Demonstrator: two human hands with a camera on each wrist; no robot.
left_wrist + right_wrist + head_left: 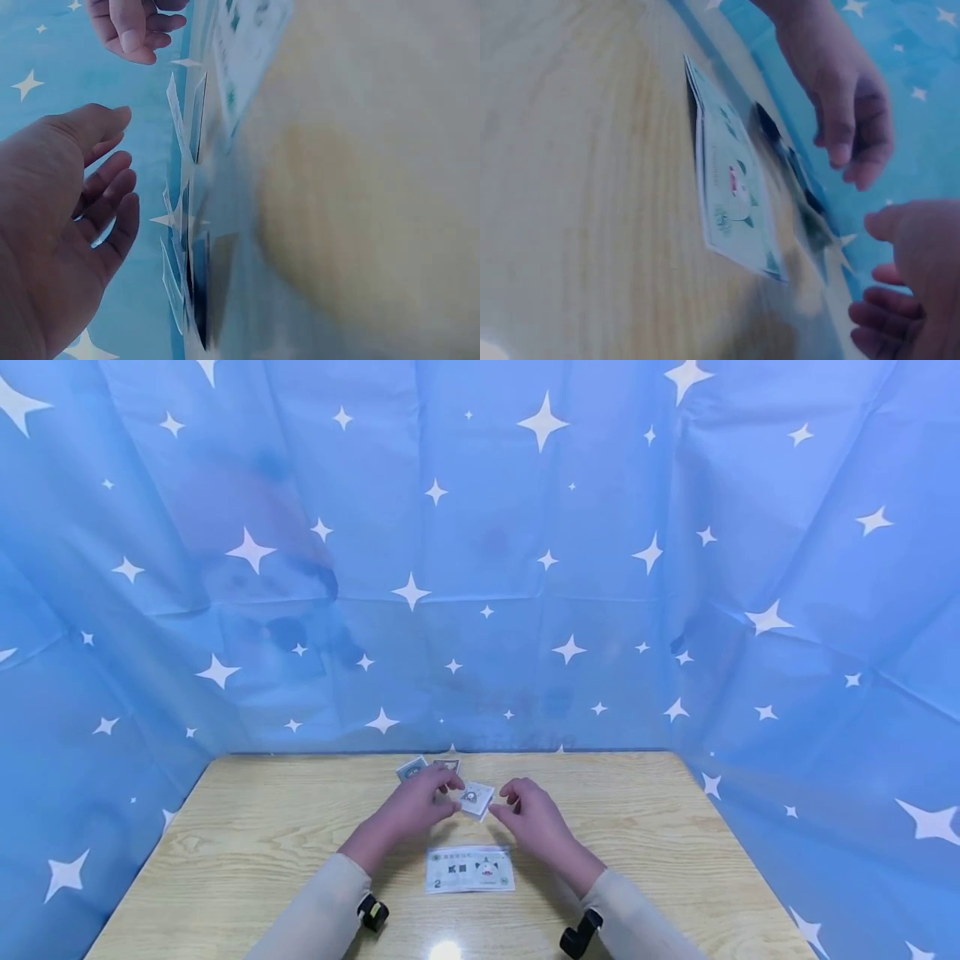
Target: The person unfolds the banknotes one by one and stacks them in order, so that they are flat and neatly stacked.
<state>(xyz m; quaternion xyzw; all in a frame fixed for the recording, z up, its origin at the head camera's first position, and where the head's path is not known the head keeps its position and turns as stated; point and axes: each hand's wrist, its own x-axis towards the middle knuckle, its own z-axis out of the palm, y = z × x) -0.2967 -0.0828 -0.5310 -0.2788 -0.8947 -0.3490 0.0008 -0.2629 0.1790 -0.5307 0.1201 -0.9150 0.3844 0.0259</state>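
Observation:
A folded paper [476,798] with a printed picture lies on the table between both hands, its flaps standing slightly apart in the left wrist view. On its left my left hand [422,802] hovers with fingers loosely bent and holding nothing. My right hand [531,820] is on the other side, its thumb and fingers apart around air. Nearer to me lies a play banknote [470,870] marked with a 2, which looks like a stack with lifted edges in the right wrist view. Behind the left hand are two more folded papers, one bluish [412,767] and one dark-framed [447,766], partly hidden.
The wooden table [637,860] runs back to a blue curtain [480,552] with white stars, which also hangs along both sides. A small black device [372,912] is on the left wrist and another [581,933] on the right.

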